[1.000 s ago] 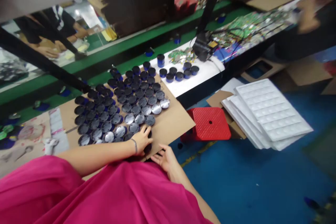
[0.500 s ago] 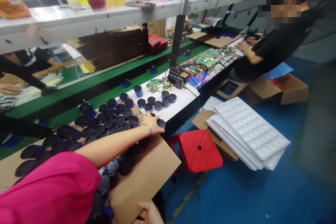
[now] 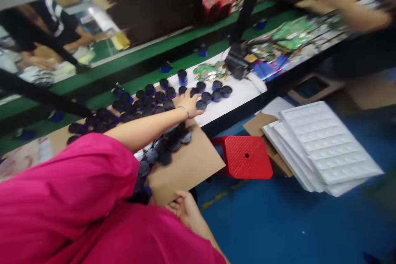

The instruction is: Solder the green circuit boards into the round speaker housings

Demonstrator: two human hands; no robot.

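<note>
My left hand (image 3: pixel 189 103) stretches over the bench, its fingers closed on a round black-and-blue case (image 3: pixel 201 105) at the edge of a white sheet (image 3: pixel 244 94). Several similar cases (image 3: pixel 216 96) stand on that sheet right beside my fingers. Behind my forearm, many more cases (image 3: pixel 150 102) stand packed together on cardboard. My right hand (image 3: pixel 184 207) is low in front of me, at the near edge of a cardboard sheet (image 3: pixel 182 161). Its fingers are curled and I see nothing in them. Dark round pieces (image 3: pixel 165 157) lie on the cardboard under my left arm.
A red stool (image 3: pixel 247 156) and stacked white trays (image 3: pixel 331 144) are right of the bench. Green circuit boards (image 3: pixel 210 72) lie behind a black device (image 3: pixel 237 61). A green conveyor strip (image 3: pixel 145 78) runs along the back. Another person's arm (image 3: pixel 359 12) is at far right.
My view has tilted down and shifted. My left hand has brought the case it holds beside the others on the white sheet. More of my right hand and forearm shows.
</note>
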